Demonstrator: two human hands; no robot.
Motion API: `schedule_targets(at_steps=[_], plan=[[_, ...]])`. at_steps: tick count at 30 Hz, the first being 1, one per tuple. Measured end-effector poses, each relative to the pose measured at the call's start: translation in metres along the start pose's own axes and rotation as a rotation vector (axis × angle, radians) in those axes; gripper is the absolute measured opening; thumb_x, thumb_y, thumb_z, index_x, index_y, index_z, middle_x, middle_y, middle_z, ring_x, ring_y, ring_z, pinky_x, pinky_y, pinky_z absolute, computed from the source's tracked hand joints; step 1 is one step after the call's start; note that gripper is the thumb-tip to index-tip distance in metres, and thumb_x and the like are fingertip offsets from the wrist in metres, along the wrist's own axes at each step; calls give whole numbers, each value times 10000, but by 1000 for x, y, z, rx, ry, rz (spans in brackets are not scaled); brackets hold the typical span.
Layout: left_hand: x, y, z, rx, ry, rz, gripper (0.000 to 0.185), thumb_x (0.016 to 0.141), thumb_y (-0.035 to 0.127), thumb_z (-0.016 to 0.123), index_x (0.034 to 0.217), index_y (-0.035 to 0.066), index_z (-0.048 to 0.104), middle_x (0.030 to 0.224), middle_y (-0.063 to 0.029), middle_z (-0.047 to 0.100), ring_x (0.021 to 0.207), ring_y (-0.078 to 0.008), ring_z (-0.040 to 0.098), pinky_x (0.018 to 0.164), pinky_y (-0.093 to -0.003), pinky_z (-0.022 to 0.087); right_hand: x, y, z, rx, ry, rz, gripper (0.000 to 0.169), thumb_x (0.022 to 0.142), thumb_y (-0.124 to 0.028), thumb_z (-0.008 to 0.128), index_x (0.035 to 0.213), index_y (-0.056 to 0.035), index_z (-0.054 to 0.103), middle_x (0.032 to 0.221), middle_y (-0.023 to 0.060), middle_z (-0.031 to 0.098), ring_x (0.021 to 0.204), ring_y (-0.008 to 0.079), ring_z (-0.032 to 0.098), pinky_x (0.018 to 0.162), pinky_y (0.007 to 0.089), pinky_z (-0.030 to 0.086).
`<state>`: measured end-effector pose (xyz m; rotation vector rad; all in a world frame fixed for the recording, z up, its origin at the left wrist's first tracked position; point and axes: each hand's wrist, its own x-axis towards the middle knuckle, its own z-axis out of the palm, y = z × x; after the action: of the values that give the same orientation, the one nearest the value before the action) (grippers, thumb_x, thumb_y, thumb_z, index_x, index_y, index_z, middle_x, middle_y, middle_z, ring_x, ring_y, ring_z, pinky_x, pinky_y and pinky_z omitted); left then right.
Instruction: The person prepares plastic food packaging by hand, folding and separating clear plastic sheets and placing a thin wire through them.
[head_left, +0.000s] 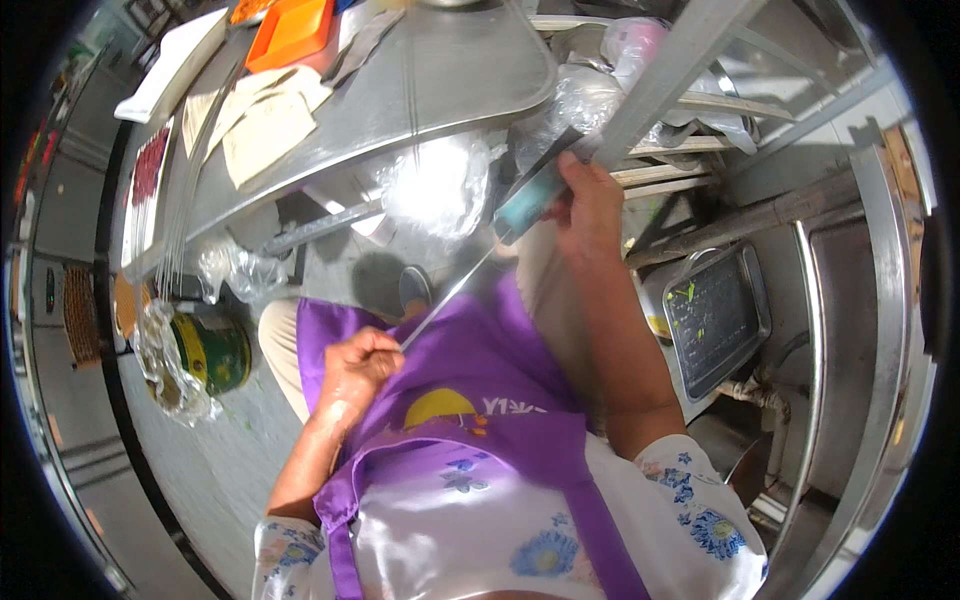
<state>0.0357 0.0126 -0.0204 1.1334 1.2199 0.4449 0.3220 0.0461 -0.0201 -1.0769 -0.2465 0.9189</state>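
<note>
My left hand (360, 364) pinches one end of a thin metal skewer (452, 291) over my purple apron. The skewer slants up to the right, and its far end meets a light-blue pad (523, 210) with a dark sheet (553, 154) along it. My right hand (589, 199) grips this pad and sheet; both look blurred. Whether the sheet is sandpaper or cloth I cannot tell. Several bare metal skewers (180, 202) lie across the steel table (457, 75), their ends past its edge. Beside them, skewered red pieces (151, 169) rest on a white tray (135, 240).
Beige cloths (270, 139), an orange tray (289, 34) and a white container (176, 60) are on the table. A green-yellow bucket (210, 352) stands on the floor at left. Plastic bags (585, 97) fill a rack at upper right. A metal tray (716, 322) leans at right.
</note>
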Motion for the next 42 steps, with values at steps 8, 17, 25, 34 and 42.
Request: schedule_targets(at_steps=[8,17,25,34,42], plan=[[5,0,-5,79,122,206,41,736,-73,521,745,-40,542,677,-42,562,626,-79,511,571,-203,420,-17,-5,13,-87,-70,-98,148,779,-135,559,671,-47,510,552,30,494,385,100,413,354,241,377],[23,32,20,-148,6,330,42,768,10,537,730,-7,540,593,-18,530,431,-47,419,373,-170,300,-98,29,50,-483,-314,-63,171,770,-108,563,626,-33,510,546,1,504,443,54,457,388,204,361],[-4,2,-21,-140,-37,9,57,713,-39,537,715,10,566,545,-36,522,424,-56,430,363,-178,306,-45,-8,43,-303,-120,-30,183,769,-152,564,646,-32,501,546,20,487,422,84,443,369,238,364],[-16,-19,-42,-268,11,-56,81,700,-69,532,726,3,558,591,-58,538,439,-86,466,329,-183,310,-33,-2,45,-263,-97,-40,181,794,-164,526,666,-38,509,558,31,491,413,102,444,370,246,375],[-7,-5,-17,-255,-15,-17,86,711,-72,526,744,7,533,605,-66,532,426,-99,459,333,-195,313,-96,38,55,-331,-381,5,201,797,-126,539,637,-8,508,506,-6,481,437,44,444,393,213,364]])
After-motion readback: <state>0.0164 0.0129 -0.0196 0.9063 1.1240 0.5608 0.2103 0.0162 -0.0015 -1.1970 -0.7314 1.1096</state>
